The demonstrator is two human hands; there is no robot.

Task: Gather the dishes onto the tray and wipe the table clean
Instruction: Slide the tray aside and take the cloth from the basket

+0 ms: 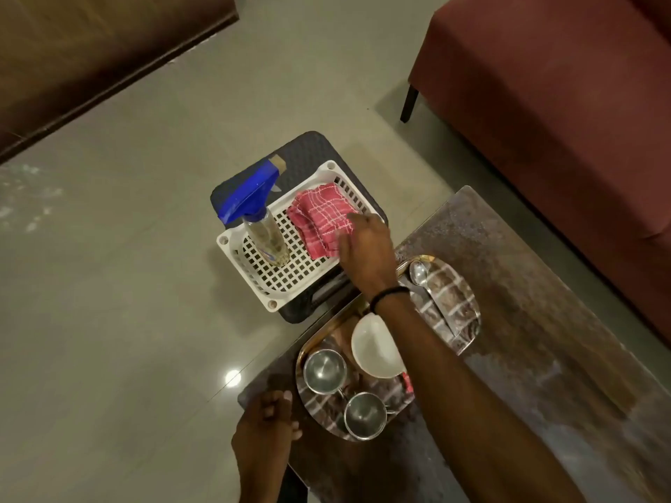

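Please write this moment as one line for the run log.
stage: reaching for cloth | right hand: on folded red checked cloth in white plastic basket | left hand: on table edge | round steel tray: loaded

Glossy pale tiled floor (127,285) mirrors a ceiling light; maroon sofa (562,103) stands at right.

right hand (365,245): reaching over the tray, fingers on the red checked cloth (321,221) in the white basket (276,285)
spray bottle (259,226): same basket, left of the cloth
tray (461,335): on the table (544,321); white bowl (375,348), two steel cups (324,371) and a spoon (423,279) on it
left hand (267,426): resting on the table edge just left of the tray
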